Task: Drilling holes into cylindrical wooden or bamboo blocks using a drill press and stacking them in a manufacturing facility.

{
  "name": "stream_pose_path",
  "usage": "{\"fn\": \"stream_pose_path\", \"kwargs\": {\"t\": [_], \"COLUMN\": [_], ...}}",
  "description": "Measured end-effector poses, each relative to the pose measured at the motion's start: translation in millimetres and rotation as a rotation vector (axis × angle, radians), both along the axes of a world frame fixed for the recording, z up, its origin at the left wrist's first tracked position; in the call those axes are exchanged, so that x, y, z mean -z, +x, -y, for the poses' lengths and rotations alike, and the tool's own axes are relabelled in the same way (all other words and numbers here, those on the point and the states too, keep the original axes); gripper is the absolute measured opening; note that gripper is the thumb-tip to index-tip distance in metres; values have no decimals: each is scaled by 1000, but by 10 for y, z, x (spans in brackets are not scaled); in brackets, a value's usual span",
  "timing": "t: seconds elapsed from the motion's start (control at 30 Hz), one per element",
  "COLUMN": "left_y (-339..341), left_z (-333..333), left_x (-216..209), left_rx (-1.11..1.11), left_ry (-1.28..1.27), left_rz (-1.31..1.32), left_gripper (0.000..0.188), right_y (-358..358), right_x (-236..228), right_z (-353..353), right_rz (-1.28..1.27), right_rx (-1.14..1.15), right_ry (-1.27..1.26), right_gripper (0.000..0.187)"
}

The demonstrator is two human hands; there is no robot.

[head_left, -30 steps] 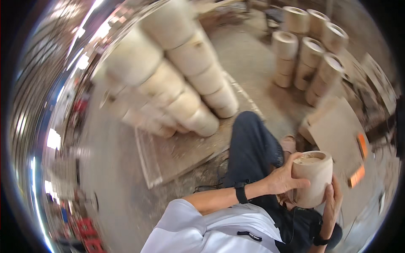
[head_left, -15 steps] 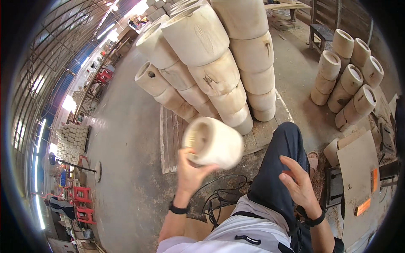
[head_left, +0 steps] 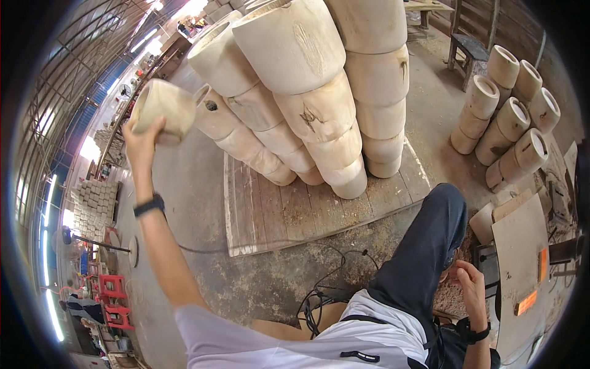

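Note:
My left arm is stretched far out to the left. That hand, my left hand, grips a pale hollow wooden cylinder by its rim, thumb on the outer wall, holding it in the air beside the tall stacks. Similar, larger-looking wooden cylinders rise in columns before me, some with cracks and dark knots. They stand on a low plank pallet. Over on the right, my right hand hangs beside my knee, loosely bent with its fingers apart and nothing seen in it.
Shorter stacks of wooden cylinders stand at the right. Nearer is a board with orange pieces, beside machinery. Black cables lie on the dusty floor by my legs. Red stools and a pole with a round base are at left.
My left hand has carried the wooden cylinder up and left, from in front of the pallet to beyond the stacks' left side. My right hand has dropped lower and slightly right.

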State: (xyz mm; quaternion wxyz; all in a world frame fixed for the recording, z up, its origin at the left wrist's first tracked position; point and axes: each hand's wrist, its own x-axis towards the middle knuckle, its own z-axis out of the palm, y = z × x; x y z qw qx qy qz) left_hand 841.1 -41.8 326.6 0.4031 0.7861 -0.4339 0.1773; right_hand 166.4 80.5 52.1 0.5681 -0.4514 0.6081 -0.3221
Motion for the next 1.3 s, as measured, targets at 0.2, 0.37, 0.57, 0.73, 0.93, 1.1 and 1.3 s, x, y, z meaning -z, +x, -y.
{"fn": "stream_pose_path", "kwargs": {"t": [0.2,0.37,0.57,0.73,0.93,1.1,1.3], "left_y": [175,294,79,54,46,96,123], "left_z": [880,1030,1073,923,721,819,224], "left_x": [-219,-248,-227,-65,76,282,2003], "left_rx": [-85,-2,29,57,64,62,308], "left_ry": [119,164,236,127,63,44,520], "left_rz": [84,-70,-136,-193,-344,-349,-520], "left_gripper": [94,95,107,116,125,122,28], "right_y": [51,-3,-28,-77,-63,-100,-138], "right_x": [-59,-6,63,141,160,27,81], "right_z": [-99,-174,-207,-257,-334,-384,-308], "right_rz": [-46,-69,-111,-109,-55,-102,-163], "right_rx": [82,125,120,102,145,164,128], "right_ry": [55,93,76,69,105,81,73], "right_gripper": [31,31,31,31,32,32,32]}}
